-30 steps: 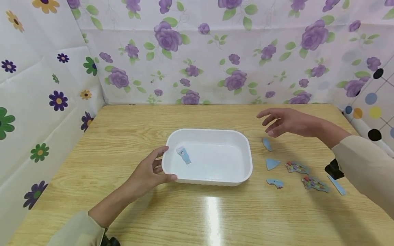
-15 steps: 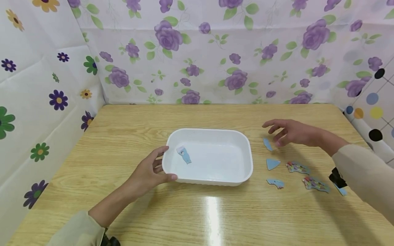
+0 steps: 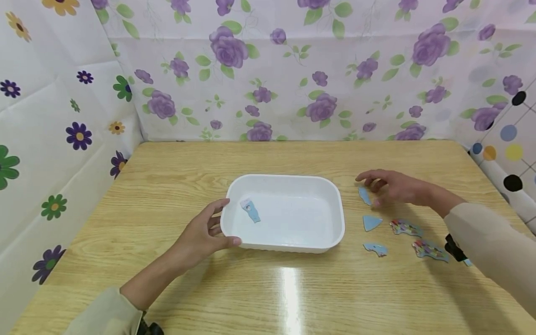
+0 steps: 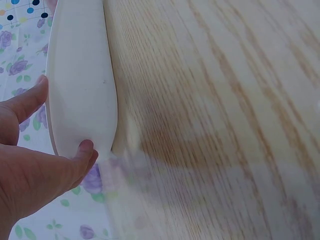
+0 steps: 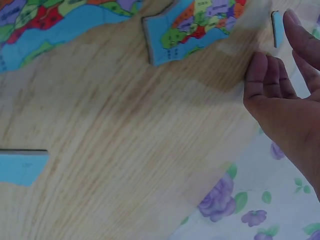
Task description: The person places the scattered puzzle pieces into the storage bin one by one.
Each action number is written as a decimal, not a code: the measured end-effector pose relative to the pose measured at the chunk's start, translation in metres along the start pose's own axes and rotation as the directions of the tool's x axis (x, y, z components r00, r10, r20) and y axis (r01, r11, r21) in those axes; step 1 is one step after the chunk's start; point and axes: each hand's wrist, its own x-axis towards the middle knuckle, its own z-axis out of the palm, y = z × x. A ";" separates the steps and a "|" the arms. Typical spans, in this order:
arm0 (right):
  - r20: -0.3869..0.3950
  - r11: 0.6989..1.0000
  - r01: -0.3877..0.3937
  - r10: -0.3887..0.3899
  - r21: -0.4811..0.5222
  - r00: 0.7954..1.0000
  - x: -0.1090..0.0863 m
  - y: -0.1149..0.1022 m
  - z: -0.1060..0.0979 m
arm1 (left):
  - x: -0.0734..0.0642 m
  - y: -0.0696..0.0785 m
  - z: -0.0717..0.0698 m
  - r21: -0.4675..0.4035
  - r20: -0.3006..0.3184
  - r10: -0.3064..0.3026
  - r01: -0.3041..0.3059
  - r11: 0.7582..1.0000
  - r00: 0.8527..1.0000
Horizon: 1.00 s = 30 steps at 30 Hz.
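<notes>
In the head view, a white plastic tub [image 3: 293, 218] stands mid-table with one light-blue puzzle piece [image 3: 250, 210] inside at its left. My left hand [image 3: 205, 235] holds the tub's left end, fingers against the side and thumb at the near corner; the left wrist view shows the thumb on the tub wall [image 4: 82, 75]. On the right, my right hand [image 3: 402, 187] hovers low over a narrow blue puzzle piece [image 3: 365, 195], index finger beyond it and thumb to its near right side. In the right wrist view that piece [image 5: 277, 29] lies flat beyond the spread thumb and fingers.
Below the right hand lie a triangular blue piece [image 3: 371, 223], a small curved blue piece [image 3: 375, 249] and two colourful map pieces [image 3: 406, 227]. Another blue piece [image 3: 467, 263] is mostly hidden by the wrist camera. Flowered sheets [image 3: 259, 70] border the table.
My right hand has come down and slightly right, from above the table to the narrow blue piece. The left hand and the tub have stayed put.
</notes>
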 end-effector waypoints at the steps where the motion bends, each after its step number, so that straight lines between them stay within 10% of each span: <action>1: -0.004 1.000 0.000 0.000 -0.002 1.000 0.000 0.001 0.001 | 0.000 0.000 0.000 -0.002 0.000 0.000 0.000 1.000 1.000; 30: -0.038 1.000 -0.016 0.016 -0.013 0.999 0.004 0.016 0.010 | 0.001 0.000 0.000 -0.019 -0.004 0.001 -0.001 1.000 1.000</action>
